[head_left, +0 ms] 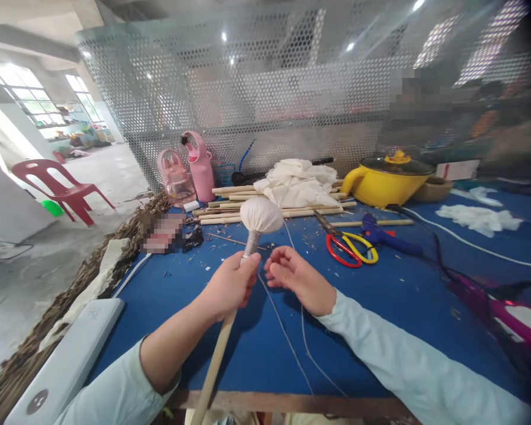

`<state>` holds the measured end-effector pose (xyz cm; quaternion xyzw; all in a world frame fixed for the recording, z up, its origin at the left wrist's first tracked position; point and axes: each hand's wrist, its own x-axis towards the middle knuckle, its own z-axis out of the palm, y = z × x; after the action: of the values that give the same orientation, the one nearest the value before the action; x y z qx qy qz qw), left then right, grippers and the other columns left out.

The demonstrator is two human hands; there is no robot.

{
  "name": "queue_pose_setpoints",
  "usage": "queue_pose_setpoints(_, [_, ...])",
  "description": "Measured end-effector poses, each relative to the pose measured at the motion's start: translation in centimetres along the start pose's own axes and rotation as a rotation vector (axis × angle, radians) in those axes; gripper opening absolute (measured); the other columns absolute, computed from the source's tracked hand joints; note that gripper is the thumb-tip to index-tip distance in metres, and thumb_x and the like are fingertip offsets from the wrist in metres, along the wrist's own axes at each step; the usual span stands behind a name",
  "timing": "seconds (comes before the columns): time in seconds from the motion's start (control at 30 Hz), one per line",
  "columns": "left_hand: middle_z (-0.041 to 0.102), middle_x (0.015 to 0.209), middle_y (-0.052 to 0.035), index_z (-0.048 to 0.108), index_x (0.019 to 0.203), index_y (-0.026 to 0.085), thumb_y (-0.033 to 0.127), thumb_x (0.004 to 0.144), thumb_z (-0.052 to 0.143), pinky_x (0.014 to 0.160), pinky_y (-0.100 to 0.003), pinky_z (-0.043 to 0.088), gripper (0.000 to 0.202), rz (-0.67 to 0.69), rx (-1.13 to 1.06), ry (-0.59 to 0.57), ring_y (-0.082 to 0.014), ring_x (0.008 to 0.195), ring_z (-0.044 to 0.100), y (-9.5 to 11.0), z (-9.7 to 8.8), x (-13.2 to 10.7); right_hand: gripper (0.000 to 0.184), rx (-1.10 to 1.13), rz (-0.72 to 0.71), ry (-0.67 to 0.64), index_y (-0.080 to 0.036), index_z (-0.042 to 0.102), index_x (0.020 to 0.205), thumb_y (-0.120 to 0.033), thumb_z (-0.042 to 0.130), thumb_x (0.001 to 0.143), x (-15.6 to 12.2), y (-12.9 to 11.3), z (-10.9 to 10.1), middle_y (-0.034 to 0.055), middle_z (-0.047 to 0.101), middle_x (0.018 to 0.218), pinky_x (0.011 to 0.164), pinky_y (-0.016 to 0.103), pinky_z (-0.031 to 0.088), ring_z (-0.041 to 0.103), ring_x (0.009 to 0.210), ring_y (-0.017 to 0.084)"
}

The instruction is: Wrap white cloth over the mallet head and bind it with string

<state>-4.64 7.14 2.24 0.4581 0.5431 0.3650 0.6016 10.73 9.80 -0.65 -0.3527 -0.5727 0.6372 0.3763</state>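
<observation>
My left hand (233, 283) is wrapped round a pale wooden stick (216, 361) just below its padded head. That head is a round bundle of cream cloth (260, 215), gathered at the neck and bound there with grey thread (251, 242). Close by on the right, my right hand (301, 277) has its fingers curled, apart from the stick; whether it pinches the thread is too small to make out. Loose thread (279, 326) hangs from near the hands down over the table's front edge.
Red-and-yellow-handled scissors (351, 248) and a blue glue gun (387, 236) lie to the right. Behind are wooden sticks (221, 217), crumpled cream cloth (298, 183) and a yellow pot (387, 182). Pink bottles (201, 171) stand back left; a white box-shaped device (66, 366) lies front left.
</observation>
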Motion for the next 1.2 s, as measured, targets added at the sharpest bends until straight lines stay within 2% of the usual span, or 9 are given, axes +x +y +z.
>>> queue_pose_setpoints(0.1, [0.037, 0.05, 0.0072, 0.043, 0.078, 0.02, 0.053, 0.082, 0.044, 0.036, -0.018, 0.024, 0.033, 0.066, 0.169, 0.013, -0.0058, 0.037, 0.032, -0.9, 0.4, 0.2, 0.059, 0.204, 0.251, -0.24, -0.023, 0.042, 0.101, -0.024, 0.076, 0.052, 0.0, 0.5, 0.6, -0.0038, 0.053, 0.078, 0.057, 0.024, 0.043, 0.054, 0.062, 0.01])
queue_pose_setpoints(0.23, [0.042, 0.052, 0.0049, 0.044, 0.072, 0.018, 0.055, 0.08, 0.046, 0.04, -0.019, 0.024, 0.038, 0.111, 0.28, 0.02, -0.0059, 0.041, 0.035, -1.8, 0.4, 0.3, 0.031, 0.113, 0.359, -0.123, -0.019, 0.048, 0.088, -0.02, 0.061, 0.059, 0.0, 0.3, 0.4, -0.0079, 0.047, 0.054, 0.035, 0.017, 0.02, 0.031, 0.036, 0.004])
queue_pose_setpoints(0.33, [0.037, 0.052, 0.0064, 0.042, 0.072, 0.019, 0.058, 0.079, 0.046, 0.039, -0.018, 0.023, 0.04, 0.071, 0.202, -0.001, -0.0048, 0.04, 0.031, -1.6, 0.4, 0.0, 0.012, -0.045, 0.274, -0.021, -0.017, 0.051, 0.071, -0.027, 0.055, 0.067, -0.3, -0.6, 0.1, -0.0091, 0.034, 0.044, 0.036, 0.02, 0.013, 0.022, 0.036, 0.004])
queue_pose_setpoints(0.47, [0.031, 0.05, 0.0093, 0.036, 0.077, 0.022, 0.061, 0.078, 0.045, 0.035, -0.016, 0.018, 0.04, -0.05, -0.044, -0.071, -0.0036, 0.036, 0.023, -0.8, 0.8, -0.4, 0.04, -0.275, 0.013, 0.079, -0.018, 0.038, 0.05, -0.044, 0.057, 0.074, -0.8, -1.2, 0.2, -0.0068, 0.029, 0.044, 0.041, 0.023, 0.02, 0.025, 0.042, 0.006])
queue_pose_setpoints(0.63, [0.033, 0.049, 0.0084, 0.033, 0.073, 0.021, 0.058, 0.081, 0.039, 0.032, -0.014, 0.016, 0.038, -0.134, -0.376, -0.11, -0.0027, 0.034, 0.019, -0.7, 1.0, -0.2, 0.047, -0.344, -0.061, 0.106, -0.019, 0.034, 0.049, -0.051, 0.051, 0.079, -0.7, -0.8, 0.6, -0.0058, 0.029, 0.043, 0.043, 0.024, 0.021, 0.026, 0.044, 0.008])
queue_pose_setpoints(0.87, [0.037, 0.047, 0.007, 0.038, 0.07, 0.019, 0.057, 0.083, 0.038, 0.03, -0.013, 0.015, 0.04, -0.163, -0.431, -0.309, -0.0017, 0.031, 0.017, -0.8, 0.6, -0.4, 0.044, -0.36, -0.15, 0.078, -0.017, 0.038, 0.047, -0.044, 0.058, 0.076, -0.3, -1.1, -0.6, -0.0057, 0.032, 0.045, 0.045, 0.023, 0.024, 0.028, 0.046, 0.007])
queue_pose_setpoints(0.97, [0.035, 0.046, 0.0053, 0.04, 0.062, 0.016, 0.058, 0.084, 0.034, 0.029, -0.014, 0.014, 0.048, -0.205, -0.421, -0.391, -0.0012, 0.03, 0.018, -0.7, 0.4, -0.4, 0.038, -0.275, -0.136, 0.035, -0.017, 0.044, 0.052, -0.044, 0.064, 0.071, -0.1, -0.9, -1.2, -0.0067, 0.033, 0.044, 0.043, 0.022, 0.022, 0.027, 0.044, 0.006])
queue_pose_setpoints(1.07, [0.033, 0.045, 0.0047, 0.042, 0.06, 0.015, 0.058, 0.086, 0.028, 0.028, -0.015, 0.014, 0.051, -0.313, -0.454, -0.505, -0.0017, 0.029, 0.019, -0.7, -0.1, -0.3, 0.03, -0.104, -0.081, -0.081, -0.017, 0.057, 0.072, -0.045, 0.067, 0.068, 0.2, -0.5, -1.7, -0.0086, 0.033, 0.041, 0.038, 0.021, 0.018, 0.024, 0.037, 0.005])
queue_pose_setpoints(1.2, [0.033, 0.045, 0.0057, 0.045, 0.069, 0.017, 0.055, 0.087, 0.027, 0.026, -0.015, 0.015, 0.045, -0.411, -0.533, -0.647, -0.0033, 0.027, 0.018, -1.1, -0.6, -0.1, 0.043, -0.012, -0.052, -0.225, -0.018, 0.062, 0.101, -0.044, 0.068, 0.068, 0.4, -0.2, -1.9, -0.0058, 0.047, 0.048, 0.036, 0.021, 0.018, 0.026, 0.035, 0.005])
